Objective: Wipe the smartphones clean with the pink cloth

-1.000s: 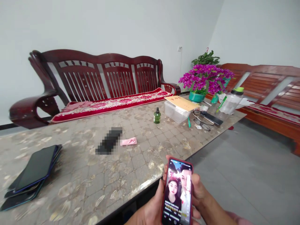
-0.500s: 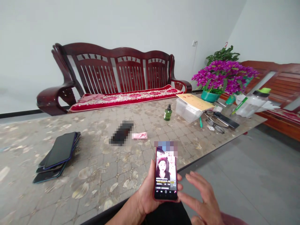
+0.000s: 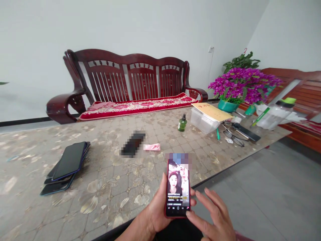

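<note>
Above the near edge of the patterned table [image 3: 100, 190], I have the left hand [image 3: 157, 208] wrapped around 1 lit phone [image 3: 177, 184] in a red case, thumb along its left side and fingertips curled in at its right. The screen faces up toward my camera; its top end is pixelated. The fingers of the right hand [image 3: 213, 216] are spread, 1 fingertip at the screen's lower right corner; I cannot tell whether it presses or hovers. Off to the left I see a stack of at least 3 dark phones [image 3: 69, 160]. Farther in, a pixelated dark object [image 3: 133, 144] lies just beside a pink strip [image 3: 152, 147]. Toward the right, a green bottle [image 3: 182, 124] stands upright near a clear plastic box [image 3: 202, 124], with a yellow paper [image 3: 213, 112] across its top.
</note>
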A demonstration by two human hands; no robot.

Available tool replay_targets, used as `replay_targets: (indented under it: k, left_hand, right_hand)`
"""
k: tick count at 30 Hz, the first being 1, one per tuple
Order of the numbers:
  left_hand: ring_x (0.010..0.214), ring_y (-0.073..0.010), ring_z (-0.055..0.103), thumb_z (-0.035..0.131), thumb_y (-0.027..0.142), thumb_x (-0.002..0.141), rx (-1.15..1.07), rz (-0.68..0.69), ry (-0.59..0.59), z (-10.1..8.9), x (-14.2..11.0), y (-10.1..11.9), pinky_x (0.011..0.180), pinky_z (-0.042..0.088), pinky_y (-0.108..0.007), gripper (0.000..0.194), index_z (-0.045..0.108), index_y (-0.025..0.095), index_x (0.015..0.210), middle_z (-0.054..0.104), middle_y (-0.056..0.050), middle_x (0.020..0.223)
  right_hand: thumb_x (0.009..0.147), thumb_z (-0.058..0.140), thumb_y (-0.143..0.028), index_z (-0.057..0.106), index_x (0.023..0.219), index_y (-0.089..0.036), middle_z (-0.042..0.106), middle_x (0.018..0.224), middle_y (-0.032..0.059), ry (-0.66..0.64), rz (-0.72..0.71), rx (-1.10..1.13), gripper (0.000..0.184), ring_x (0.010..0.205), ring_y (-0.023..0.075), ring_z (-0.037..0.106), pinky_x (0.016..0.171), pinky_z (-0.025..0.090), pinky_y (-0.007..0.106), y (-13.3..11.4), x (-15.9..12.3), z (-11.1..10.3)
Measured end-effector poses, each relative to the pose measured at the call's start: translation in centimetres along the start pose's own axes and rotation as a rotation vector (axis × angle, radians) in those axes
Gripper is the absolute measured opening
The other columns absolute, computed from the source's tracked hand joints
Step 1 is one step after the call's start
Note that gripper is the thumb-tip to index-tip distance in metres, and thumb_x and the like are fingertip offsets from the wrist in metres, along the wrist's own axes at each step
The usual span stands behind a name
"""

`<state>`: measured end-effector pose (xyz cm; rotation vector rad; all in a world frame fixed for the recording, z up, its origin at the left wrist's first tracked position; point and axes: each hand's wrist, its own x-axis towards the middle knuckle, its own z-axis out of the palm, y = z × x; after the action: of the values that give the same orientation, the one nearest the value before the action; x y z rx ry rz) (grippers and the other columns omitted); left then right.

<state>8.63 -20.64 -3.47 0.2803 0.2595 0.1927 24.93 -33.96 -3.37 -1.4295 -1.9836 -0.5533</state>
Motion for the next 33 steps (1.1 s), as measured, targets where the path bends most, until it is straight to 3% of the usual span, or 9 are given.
replay_targets:
  k: [4,7,15,24,33]
  left_hand:
    - [0.081,-0.0237,0.069,0.019,0.083,0.087,0.024,0.006,0.02,0.1,0.0,0.1,0.082,0.049,-0.037,0.101,0.066,-0.002,0.114,0.072,-0.021,0.094]
    - [0.08,-0.0225,0.069,0.018,0.083,0.087,0.028,-0.004,0.038,0.3,-0.1,0.3,0.077,0.049,-0.032,0.101,0.067,-0.001,0.113,0.073,-0.02,0.092]
    - [0.079,-0.0207,0.068,0.019,0.082,0.088,-0.027,0.005,0.021,0.5,-0.3,0.4,0.073,0.048,-0.029,0.099,0.068,-0.001,0.108,0.073,-0.018,0.09]
    - [0.089,-0.0252,0.068,0.023,0.077,0.091,-0.116,0.043,-0.015,0.6,-0.1,0.4,0.08,0.05,-0.039,0.086,0.067,0.006,0.112,0.072,-0.016,0.105]
    - [0.087,-0.0243,0.07,0.026,0.077,0.091,-0.111,0.028,0.055,-0.4,0.1,-0.1,0.079,0.049,-0.034,0.086,0.067,0.005,0.111,0.073,-0.016,0.103]
  right_hand:
    - [0.1,0.035,-0.057,0.065,0.124,-0.038,0.052,0.143,-0.0007,0.035,-0.013,0.01,0.042,0.131,0.025,0.049,0.112,0.041,0.047,0.4,-0.2,-0.5]
    - [0.1,0.033,-0.058,0.066,0.124,-0.037,0.053,0.142,0.0004,0.029,-0.017,0.021,0.045,0.13,0.0252,0.05,0.109,0.043,0.047,0.6,-0.1,-0.4]
    - [0.1,0.03,-0.059,0.064,0.127,-0.037,0.056,0.139,0.0016,0.136,-0.04,0.016,0.048,0.127,0.0253,0.053,0.11,0.042,0.047,0.6,-0.8,1.8]
    - [0.1,0.034,-0.057,0.062,0.129,-0.037,0.054,0.142,0.0014,0.024,-0.064,-0.007,0.045,0.129,0.0246,0.051,0.109,0.044,0.044,0.2,-0.3,0.6]
    - [0.101,0.032,-0.057,0.061,0.13,-0.038,0.053,0.143,0.0021,0.036,-0.047,-0.007,0.046,0.129,0.0245,0.051,0.109,0.044,0.045,0.1,-0.2,1.1]
